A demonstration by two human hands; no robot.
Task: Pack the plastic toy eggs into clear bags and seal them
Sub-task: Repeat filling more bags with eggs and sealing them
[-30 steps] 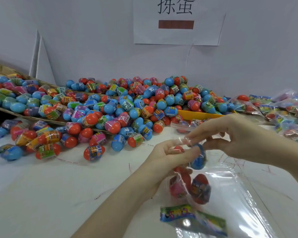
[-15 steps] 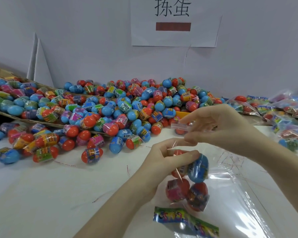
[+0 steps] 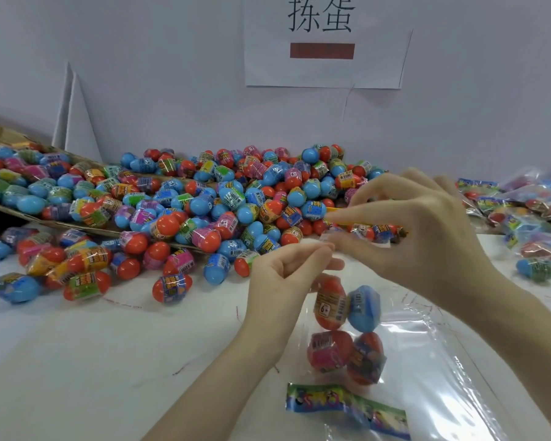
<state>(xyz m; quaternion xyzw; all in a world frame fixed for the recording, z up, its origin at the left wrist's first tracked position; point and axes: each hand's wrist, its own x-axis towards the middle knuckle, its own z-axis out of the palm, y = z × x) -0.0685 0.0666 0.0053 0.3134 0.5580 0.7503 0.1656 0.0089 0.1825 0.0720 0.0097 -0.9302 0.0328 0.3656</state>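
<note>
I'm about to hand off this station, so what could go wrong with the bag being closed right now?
Both hands, left hand and right hand, pinch only the top edge of the clear bag; the four eggs hang below, so a slip could drop them. The loose eggs nearby could get knocked.

Both forearms are bare, no sleeves, rings or watch visible.

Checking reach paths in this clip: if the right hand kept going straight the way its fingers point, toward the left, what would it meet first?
Probably the left hand, fingertips almost touching the right hand at the bag's top edge; depth is unclear.
</note>
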